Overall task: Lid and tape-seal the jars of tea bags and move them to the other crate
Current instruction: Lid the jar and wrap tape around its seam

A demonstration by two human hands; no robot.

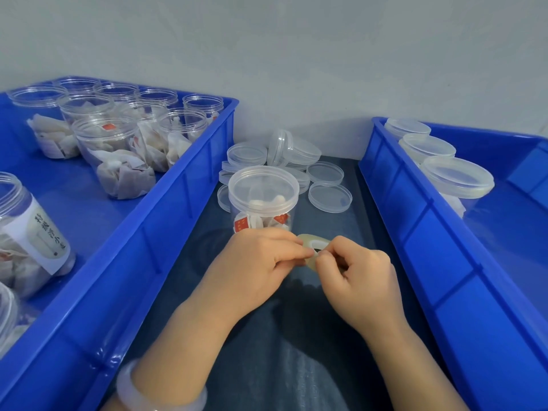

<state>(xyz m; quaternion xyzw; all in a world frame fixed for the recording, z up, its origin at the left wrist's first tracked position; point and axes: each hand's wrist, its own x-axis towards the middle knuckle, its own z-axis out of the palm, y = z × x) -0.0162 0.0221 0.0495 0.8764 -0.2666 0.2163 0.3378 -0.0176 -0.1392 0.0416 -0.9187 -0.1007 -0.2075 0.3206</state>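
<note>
Both hands, left [261, 256] and right [355, 274], pinch a tape roll [313, 243] (pale, translucent). A lidded jar [262, 200] stands just behind.

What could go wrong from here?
1. Both the left hand and right hand pinch the tape roll; a peeled end may stick to the fingers or fold onto itself.
2. Nothing steadies the lidded jar; pressing tape on could shove it into the loose lids behind.
</note>
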